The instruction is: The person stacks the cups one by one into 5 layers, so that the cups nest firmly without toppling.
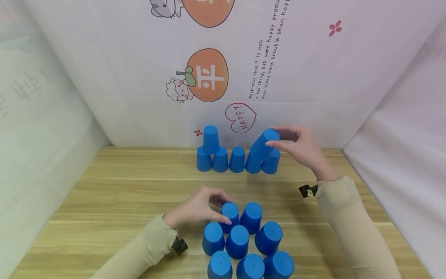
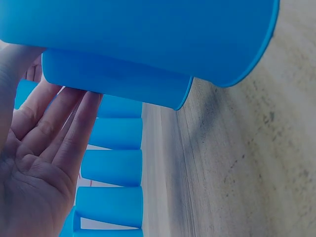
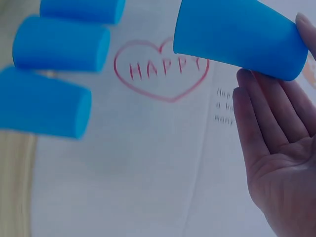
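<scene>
Near the back wall, my right hand (image 1: 304, 149) holds a tilted blue cup (image 1: 263, 144) between thumb and fingers, above the right end of a row of upside-down blue cups (image 1: 237, 161). The right wrist view shows this held cup (image 3: 237, 42) apart from the row cups. At the row's left end, another cup (image 1: 210, 139) rests across two cups. My left hand (image 1: 195, 207) has its thumb and fingers around an upside-down cup (image 1: 230, 212) at the back of the nearer group. In the left wrist view, a closer cup (image 2: 148, 39) partly hides that cup (image 2: 113, 76).
Several more upside-down blue cups (image 1: 238, 244) stand close together at the table's front. The wooden table (image 1: 115, 193) meets a printed white cloth backdrop (image 1: 139, 120), with white cloth on both sides. Black wrist cameras (image 1: 179, 246) hang at the sleeves.
</scene>
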Motion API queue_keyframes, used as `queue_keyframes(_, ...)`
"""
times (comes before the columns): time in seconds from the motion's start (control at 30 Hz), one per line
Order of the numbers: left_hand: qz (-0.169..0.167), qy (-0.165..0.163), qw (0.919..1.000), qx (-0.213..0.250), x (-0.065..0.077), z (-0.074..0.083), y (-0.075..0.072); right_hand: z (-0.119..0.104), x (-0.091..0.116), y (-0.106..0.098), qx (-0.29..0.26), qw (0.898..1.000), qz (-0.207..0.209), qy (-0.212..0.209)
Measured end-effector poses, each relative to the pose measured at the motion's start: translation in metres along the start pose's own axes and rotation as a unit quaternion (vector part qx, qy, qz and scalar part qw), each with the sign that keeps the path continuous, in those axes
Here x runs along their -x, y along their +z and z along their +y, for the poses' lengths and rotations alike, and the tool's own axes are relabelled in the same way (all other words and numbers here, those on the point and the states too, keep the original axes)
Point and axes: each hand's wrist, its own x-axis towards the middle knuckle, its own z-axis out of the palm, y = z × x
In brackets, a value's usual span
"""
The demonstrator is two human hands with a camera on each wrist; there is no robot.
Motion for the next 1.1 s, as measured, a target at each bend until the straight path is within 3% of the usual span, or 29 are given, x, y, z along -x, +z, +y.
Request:
queue_keyframes(0.27,-0.001,-0.001,1.0000,-0.001,0.000,0.001,0.000,0.004,-0.027,-0.019,0.045,0.998,0.034,0.011)
queue_keyframes(0.47,0.000,0.001,1.0000,-0.002,0.000,0.000,0.000,0.019,-0.040,-0.014,0.054,0.998,0.019,0.031)
queue_keyframes(0.77,0.000,-0.006,1.0000,-0.002,0.000,0.001,0.000,0.045,-0.047,-0.006,0.071,0.996,0.008,0.043)
queue_keyframes(1.1,-0.002,-0.006,1.0000,-0.002,0.000,0.001,-0.001,0.051,-0.048,-0.003,0.060,0.996,-0.006,0.061)
